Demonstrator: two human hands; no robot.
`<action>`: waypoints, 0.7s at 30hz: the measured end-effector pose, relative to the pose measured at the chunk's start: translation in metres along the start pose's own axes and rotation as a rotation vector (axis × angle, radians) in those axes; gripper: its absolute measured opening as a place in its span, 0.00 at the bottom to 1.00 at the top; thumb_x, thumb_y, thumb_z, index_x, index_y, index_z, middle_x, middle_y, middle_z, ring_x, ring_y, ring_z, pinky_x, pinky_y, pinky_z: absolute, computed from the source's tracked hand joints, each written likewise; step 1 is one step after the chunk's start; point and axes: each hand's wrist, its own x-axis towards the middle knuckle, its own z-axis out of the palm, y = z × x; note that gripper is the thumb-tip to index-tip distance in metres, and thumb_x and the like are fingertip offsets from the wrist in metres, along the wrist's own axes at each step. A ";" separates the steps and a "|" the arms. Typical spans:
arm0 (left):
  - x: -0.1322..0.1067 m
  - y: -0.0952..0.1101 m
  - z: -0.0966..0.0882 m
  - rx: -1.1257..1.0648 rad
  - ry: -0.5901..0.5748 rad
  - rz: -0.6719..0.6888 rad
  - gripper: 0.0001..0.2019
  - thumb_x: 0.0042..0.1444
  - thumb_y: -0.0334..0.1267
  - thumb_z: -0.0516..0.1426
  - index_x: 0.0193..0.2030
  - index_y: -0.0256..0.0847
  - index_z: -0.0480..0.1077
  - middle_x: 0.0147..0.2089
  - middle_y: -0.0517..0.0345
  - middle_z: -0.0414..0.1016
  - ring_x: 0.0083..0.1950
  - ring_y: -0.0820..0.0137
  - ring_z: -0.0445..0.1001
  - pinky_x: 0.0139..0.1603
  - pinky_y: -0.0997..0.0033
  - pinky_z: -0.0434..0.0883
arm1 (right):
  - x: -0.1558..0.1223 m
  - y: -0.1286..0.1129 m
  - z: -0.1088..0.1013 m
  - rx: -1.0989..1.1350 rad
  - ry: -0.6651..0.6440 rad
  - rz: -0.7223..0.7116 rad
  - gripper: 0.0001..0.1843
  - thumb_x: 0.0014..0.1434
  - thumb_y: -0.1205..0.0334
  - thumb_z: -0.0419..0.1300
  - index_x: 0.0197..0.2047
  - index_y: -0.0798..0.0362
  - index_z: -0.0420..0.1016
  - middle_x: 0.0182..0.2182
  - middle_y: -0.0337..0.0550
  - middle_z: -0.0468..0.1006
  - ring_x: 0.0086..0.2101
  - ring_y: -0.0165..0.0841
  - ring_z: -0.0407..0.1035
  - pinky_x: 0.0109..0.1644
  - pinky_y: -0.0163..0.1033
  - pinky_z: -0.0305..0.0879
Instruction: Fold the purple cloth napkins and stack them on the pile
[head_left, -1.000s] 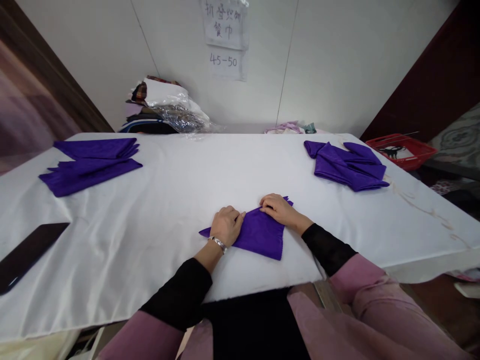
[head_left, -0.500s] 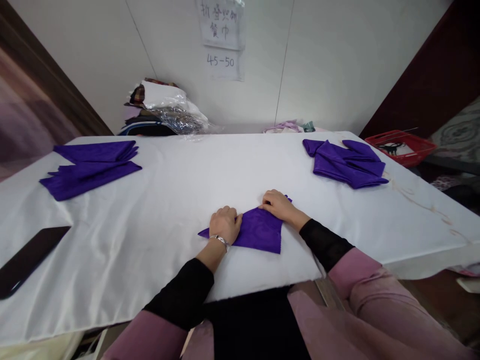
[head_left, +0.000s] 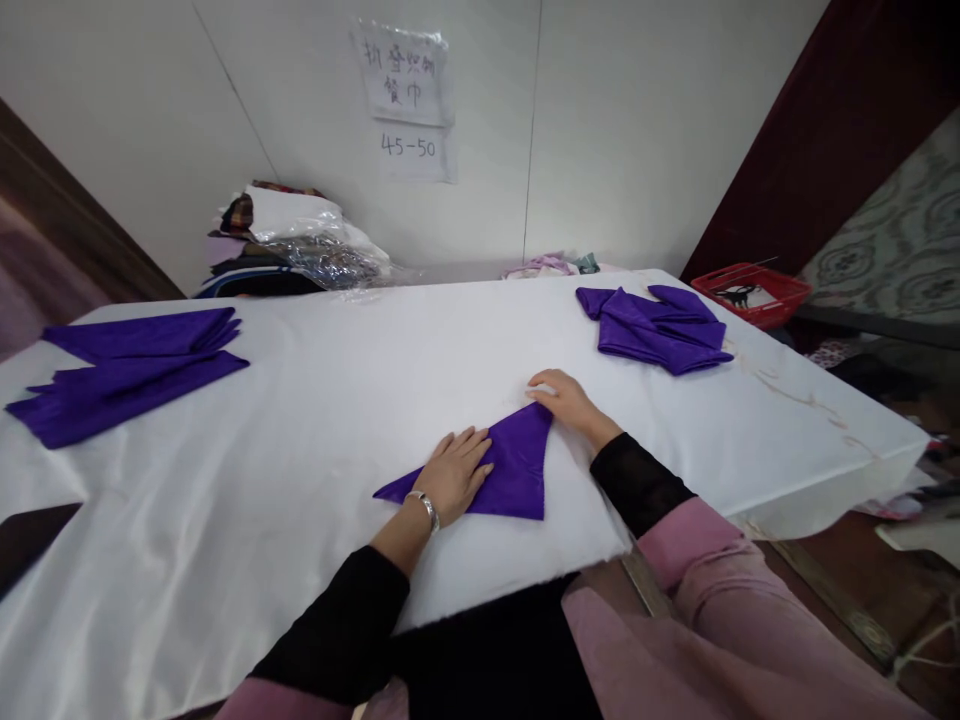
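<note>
A folded purple cloth napkin (head_left: 517,465) lies on the white tablecloth in front of me, with a pointed end at the left and a taller right side. My left hand (head_left: 454,475), a silver bracelet at its wrist, presses flat on the napkin's left half with fingers spread. At the upper right corner of the napkin is my right hand (head_left: 564,400). Its fingers are bent, the thumb touches the corner, and a small gap shows between thumb and fingertips.
More folded purple cloths lie at the left (head_left: 142,365) and back right (head_left: 656,330). A dark flat object (head_left: 34,540) sits at the left edge. Behind the table are a clothes pile (head_left: 292,235) and a red basket (head_left: 757,295). Handwritten signs (head_left: 405,90) hang on the wall.
My left hand has flattened and spread its fingers on the napkin. The napkin's upper right edge now forms a smooth slanting line, and the right hand's pinch has loosened. The view has shifted.
</note>
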 end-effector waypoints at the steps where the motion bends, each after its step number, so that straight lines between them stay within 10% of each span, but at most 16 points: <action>1: 0.000 -0.001 0.000 0.000 0.000 0.000 0.22 0.64 0.44 0.44 0.62 0.42 0.60 0.67 0.53 0.57 0.69 0.63 0.51 0.68 0.51 0.50 | -0.003 0.006 -0.009 0.071 0.066 0.091 0.09 0.57 0.56 0.58 0.36 0.52 0.74 0.36 0.43 0.76 0.40 0.35 0.68 0.45 0.41 0.61; 7: -0.001 -0.002 0.001 0.001 0.041 0.012 0.21 0.64 0.43 0.45 0.62 0.45 0.60 0.66 0.53 0.60 0.68 0.63 0.53 0.67 0.52 0.53 | -0.020 0.018 -0.033 0.362 -0.022 0.418 0.17 0.48 0.51 0.64 0.37 0.54 0.74 0.29 0.39 0.74 0.31 0.31 0.67 0.38 0.39 0.63; 21: 0.000 -0.003 0.001 -0.015 0.029 0.016 0.21 0.63 0.44 0.46 0.61 0.45 0.61 0.66 0.54 0.60 0.68 0.63 0.53 0.67 0.52 0.52 | -0.016 0.021 -0.015 0.234 -0.113 0.340 0.12 0.48 0.57 0.63 0.35 0.54 0.77 0.30 0.39 0.72 0.31 0.31 0.65 0.37 0.39 0.62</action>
